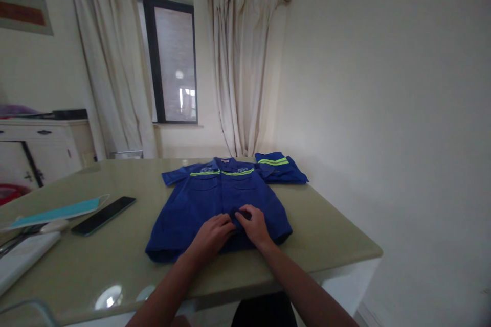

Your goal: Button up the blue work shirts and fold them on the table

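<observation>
A blue short-sleeved work shirt [192,209] with yellow-green stripes lies spread on the table, its collar at the far side. My left hand [215,231] rests on the lower front of the shirt, fingers bent together on the front opening. Beside it, my right hand [253,224] pinches the shirt's fabric between thumb and fingers near the lower middle. The fingertips of both hands are close together.
A folded blue garment [282,168] lies behind the shirt at the right. On the left of the glossy table [326,225] are a black phone [103,216], a light blue mask [57,213] and a white box-like object [25,260]. A wall stands at the right.
</observation>
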A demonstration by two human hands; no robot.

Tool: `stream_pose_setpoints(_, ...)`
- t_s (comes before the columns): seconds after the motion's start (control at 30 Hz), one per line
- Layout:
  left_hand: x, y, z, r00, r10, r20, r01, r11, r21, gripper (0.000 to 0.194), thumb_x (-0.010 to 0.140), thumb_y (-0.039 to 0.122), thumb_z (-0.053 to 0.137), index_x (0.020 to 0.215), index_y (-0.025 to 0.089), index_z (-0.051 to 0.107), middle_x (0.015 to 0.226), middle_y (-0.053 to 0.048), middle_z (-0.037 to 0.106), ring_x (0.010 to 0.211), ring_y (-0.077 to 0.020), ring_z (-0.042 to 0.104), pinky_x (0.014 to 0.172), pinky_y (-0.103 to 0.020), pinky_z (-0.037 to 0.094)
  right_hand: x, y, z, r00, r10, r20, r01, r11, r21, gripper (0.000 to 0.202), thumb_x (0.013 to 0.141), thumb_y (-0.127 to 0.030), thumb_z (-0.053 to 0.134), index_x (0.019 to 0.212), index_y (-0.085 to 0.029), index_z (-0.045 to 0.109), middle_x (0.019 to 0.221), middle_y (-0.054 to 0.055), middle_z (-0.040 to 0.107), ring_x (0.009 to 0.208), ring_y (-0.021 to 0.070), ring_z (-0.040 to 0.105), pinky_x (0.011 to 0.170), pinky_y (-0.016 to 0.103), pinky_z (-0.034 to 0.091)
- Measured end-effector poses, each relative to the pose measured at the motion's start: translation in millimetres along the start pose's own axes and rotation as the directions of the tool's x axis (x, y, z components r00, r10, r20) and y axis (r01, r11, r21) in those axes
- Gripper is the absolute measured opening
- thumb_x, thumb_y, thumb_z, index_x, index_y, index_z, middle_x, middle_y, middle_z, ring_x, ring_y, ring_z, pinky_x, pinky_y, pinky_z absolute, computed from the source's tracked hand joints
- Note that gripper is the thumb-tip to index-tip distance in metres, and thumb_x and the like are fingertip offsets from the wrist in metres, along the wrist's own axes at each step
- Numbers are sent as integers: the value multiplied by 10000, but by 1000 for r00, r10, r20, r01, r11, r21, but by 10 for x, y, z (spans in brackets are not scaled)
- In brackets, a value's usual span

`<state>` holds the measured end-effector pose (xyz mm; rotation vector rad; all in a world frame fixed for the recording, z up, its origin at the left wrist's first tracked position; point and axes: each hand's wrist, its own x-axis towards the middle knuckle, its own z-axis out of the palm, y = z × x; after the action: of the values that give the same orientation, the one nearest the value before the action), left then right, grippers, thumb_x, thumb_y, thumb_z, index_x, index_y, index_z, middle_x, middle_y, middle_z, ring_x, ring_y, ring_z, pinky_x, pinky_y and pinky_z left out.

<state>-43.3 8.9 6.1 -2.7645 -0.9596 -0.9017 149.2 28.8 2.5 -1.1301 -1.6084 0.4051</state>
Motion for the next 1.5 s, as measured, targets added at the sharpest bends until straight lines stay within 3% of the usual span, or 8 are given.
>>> stream_pose_setpoints(0.13,144,-15,5,998,43,-50,-35,988,150,263,1006,173,479,1078,258,717,845,-41,676,811,-185,637,816,-319,521,155,-75,3,971,-82,-223,71,996,-54,190,924,-338,598,931,-179,702,903,80,711,848,214,652,810,325,496)
stream_pose_setpoints(0.23,212,-50,80,994,-69,-84,73,996,45,278,1003,165,474,1120,253,710,885,-43,698,865,-198,662,839,-323,535,178,-55,45,984,-121,-129,119,993,-22,151,910,-321,616,917,-196,700,915,75,719,877,219,661,829,327,501)
stream_pose_setpoints(0.33,191,-53,145,980,-173,-96,157,975,-159,303,991,152,489,1174,266,702,1011,-35,726,947,-181,689,879,-296,544,129,45,78,999,-19,25,18,999,33,129,864,-309,650,877,-199,715,853,62,741,810,223,678,767,324,518)
stream_pose_setpoints(0.5,135,9,92,953,-284,-103,231,906,-354,232,985,325,572,1136,254,732,1065,-39,751,976,-186,707,918,-303,543,84,130,53,985,-8,175,-6,996,84,155,843,-278,627,901,-188,738,862,51,754,808,215,679,779,321,517)
stream_pose_setpoints(0.63,149,4,55,941,-310,-139,234,888,-395,243,988,320,551,1068,227,761,983,-47,761,900,-178,712,853,-294,554,95,94,31,981,-42,189,19,993,118,164,871,-301,598,884,-181,708,804,25,708,748,187,637,722,293,489)
stream_pose_setpoints(0.9,121,-111,102,933,-338,-125,244,849,-470,216,918,256,626,1084,231,762,1047,-53,773,953,-199,720,883,-330,569,94,72,13,977,-47,206,10,985,173,150,878,-303,619,889,-191,718,839,21,723,802,190,644,760,286,482)
stream_pose_setpoints(1.1,105,-107,83,903,-390,-181,300,873,-385,139,930,275,622,923,228,753,912,-30,775,862,-193,722,840,-324,567,83,52,6,973,-56,224,6,975,221,167,878,-329,629,882,-193,724,833,15,722,804,187,646,761,283,489)
stream_pose_setpoints(1.5,77,-142,162,943,-258,-208,175,921,-349,213,956,214,567,1032,226,766,1050,-59,755,952,-179,724,892,-313,589,56,60,3,979,-53,196,14,981,194,175,867,-347,652,893,-190,726,820,15,716,755,174,626,728,276,485)
